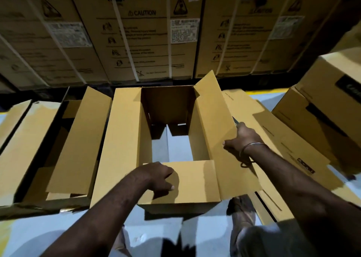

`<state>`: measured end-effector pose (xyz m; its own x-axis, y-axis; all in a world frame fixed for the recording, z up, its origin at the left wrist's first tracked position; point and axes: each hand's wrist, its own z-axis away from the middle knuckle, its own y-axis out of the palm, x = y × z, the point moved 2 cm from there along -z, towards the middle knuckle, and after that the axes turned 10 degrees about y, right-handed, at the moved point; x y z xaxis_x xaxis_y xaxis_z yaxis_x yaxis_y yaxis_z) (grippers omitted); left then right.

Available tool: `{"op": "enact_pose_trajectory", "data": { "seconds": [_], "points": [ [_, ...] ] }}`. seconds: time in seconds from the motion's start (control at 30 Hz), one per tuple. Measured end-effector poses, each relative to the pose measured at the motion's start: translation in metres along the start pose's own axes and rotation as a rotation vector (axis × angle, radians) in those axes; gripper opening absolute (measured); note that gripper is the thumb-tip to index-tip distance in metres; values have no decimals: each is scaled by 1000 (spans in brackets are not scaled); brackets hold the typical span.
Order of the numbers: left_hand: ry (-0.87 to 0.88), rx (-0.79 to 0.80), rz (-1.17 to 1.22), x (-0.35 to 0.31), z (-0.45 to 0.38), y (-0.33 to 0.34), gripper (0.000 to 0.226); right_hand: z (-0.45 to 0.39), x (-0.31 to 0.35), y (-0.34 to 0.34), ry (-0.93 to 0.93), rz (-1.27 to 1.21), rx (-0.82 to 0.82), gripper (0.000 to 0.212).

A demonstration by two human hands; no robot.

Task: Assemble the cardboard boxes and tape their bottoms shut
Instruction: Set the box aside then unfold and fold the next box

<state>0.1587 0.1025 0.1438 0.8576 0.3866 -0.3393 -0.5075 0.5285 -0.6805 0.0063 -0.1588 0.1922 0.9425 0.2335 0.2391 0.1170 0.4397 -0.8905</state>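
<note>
An open-ended cardboard box [125, 139] stands on the pale floor in front of me, and the floor shows through its middle. Its near short flap [195, 180] is folded inward and lies flat. My left hand [158, 178] rests on that flap with curled fingers, pressing it down. The long right flap [213, 124] stands up and leans outward. My right hand [241, 137] grips its outer edge, thumb on the inner face. The long left flap lies spread outward. No tape is visible.
Another opened box [64, 139] lies just to the left. Flattened cartons [283, 139] lie to the right under my right arm, with stacked boxes [328, 100] beyond. Large strapped cartons [148, 32] wall off the back. My foot [242, 210] is near the box's right corner.
</note>
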Motion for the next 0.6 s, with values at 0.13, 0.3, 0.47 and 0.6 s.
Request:
{"op": "enact_pose_trajectory", "data": {
  "seconds": [0.13,0.3,0.47,0.6],
  "points": [
    [-27,-47,27,1,-6,-27,49,-13,0,5,-81,216,-33,56],
    [-133,-434,-85,12,-43,-122,70,-32,-3,1,-108,282,86,57],
    [-209,-651,-219,52,-117,-215,116,-36,14,-5,-121,300,145,62],
    [-264,-488,-269,82,-159,-229,132,-16,19,-14,-133,246,302,123]
  ]
}}
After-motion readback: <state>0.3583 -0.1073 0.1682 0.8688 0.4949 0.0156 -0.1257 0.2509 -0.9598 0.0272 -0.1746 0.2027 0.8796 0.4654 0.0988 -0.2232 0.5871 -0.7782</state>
